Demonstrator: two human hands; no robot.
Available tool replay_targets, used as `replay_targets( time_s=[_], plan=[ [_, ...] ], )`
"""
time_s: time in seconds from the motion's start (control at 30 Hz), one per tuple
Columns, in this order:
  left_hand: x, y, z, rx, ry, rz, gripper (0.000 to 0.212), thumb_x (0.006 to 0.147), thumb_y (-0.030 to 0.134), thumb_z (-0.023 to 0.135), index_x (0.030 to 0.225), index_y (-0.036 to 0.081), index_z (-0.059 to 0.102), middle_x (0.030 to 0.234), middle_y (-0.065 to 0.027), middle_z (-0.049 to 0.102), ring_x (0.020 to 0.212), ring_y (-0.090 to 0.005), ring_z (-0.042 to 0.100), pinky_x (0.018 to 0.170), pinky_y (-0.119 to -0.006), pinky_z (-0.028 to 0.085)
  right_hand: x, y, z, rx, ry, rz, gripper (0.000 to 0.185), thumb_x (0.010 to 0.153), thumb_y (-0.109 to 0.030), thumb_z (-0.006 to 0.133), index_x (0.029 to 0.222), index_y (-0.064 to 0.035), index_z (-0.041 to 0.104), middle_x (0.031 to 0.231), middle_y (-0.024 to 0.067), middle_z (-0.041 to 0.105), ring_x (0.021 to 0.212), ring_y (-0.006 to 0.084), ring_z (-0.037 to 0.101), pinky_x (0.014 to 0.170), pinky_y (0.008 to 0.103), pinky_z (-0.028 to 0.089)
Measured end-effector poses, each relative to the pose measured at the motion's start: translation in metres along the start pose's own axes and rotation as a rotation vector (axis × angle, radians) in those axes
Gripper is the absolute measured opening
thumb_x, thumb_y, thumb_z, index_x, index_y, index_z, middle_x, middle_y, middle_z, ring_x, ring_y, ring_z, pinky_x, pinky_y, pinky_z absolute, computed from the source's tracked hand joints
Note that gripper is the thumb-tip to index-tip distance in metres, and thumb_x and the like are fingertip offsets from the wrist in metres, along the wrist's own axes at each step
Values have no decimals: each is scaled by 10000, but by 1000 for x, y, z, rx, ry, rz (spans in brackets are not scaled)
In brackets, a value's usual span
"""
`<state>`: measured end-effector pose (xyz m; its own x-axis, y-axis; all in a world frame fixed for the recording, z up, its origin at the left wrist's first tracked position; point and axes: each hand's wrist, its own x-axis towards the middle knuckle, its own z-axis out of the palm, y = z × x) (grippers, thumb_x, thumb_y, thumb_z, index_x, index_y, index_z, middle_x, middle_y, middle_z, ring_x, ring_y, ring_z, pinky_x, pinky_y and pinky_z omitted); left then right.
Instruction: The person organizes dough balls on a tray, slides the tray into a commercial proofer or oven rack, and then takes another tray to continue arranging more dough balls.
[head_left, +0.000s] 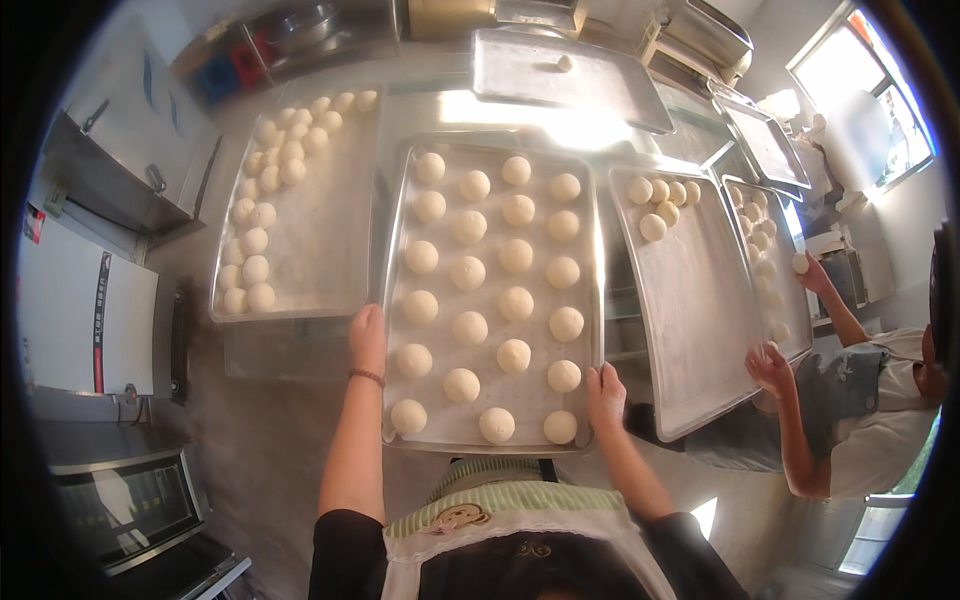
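A metal baking tray (489, 450) lies lengthwise before me, lined with a pale sheet. Rows of round white dough balls (470, 328) rest on it, spaced apart. My left hand (367, 337) grips the tray's left edge. On its right edge, my right hand (606, 394) is closed around the rim. Left of it, another tray (322, 247) carries several dough balls clustered along its left and far sides. To the right, a third tray (690, 300) has several dough balls at its far end.
A tray with one small dough piece (566, 64) is at the back. A co-worker (862, 405) stands at the right, holding a dough ball (800, 263) near a further tray (780, 300). An oven (127, 510) is at lower left, below metal-fronted cabinets (142, 127).
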<state>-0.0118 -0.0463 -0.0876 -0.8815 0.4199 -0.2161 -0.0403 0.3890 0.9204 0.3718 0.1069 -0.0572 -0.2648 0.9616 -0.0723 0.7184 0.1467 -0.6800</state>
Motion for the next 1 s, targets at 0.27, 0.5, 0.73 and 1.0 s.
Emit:
replay_targets(
  time_s=[0.27,0.5,0.73,1.0],
  plan=[
    [-55,-29,-2,-31,43,44,323,953,194,512,1015,-97,635,902,-141,670,846,-191,595,787,-341,472,-59,34,-12,-12,75,71,259,956,-225,595,853,0,518,675,197,502,610,355,471,601,434,414],
    [-145,-64,-9,-86,113,43,324,961,198,514,1019,-91,646,908,-136,673,842,-183,593,781,-336,473,-97,77,-42,85,89,57,308,940,-226,622,755,0,524,616,119,463,560,204,422,553,370,395],
    [-285,-97,-15,-175,337,-60,304,964,198,515,938,-82,632,812,-48,607,750,-139,522,695,-330,450,-138,129,-94,94,-24,-74,314,925,-223,645,743,0,518,598,106,438,543,191,393,532,361,385],
    [-456,-148,-51,-192,658,-66,289,953,171,499,796,-71,520,700,-5,453,680,-108,415,618,-305,382,-203,150,-134,46,-184,-261,277,918,-234,646,794,3,573,623,139,505,541,243,474,551,381,417]
  ],
)
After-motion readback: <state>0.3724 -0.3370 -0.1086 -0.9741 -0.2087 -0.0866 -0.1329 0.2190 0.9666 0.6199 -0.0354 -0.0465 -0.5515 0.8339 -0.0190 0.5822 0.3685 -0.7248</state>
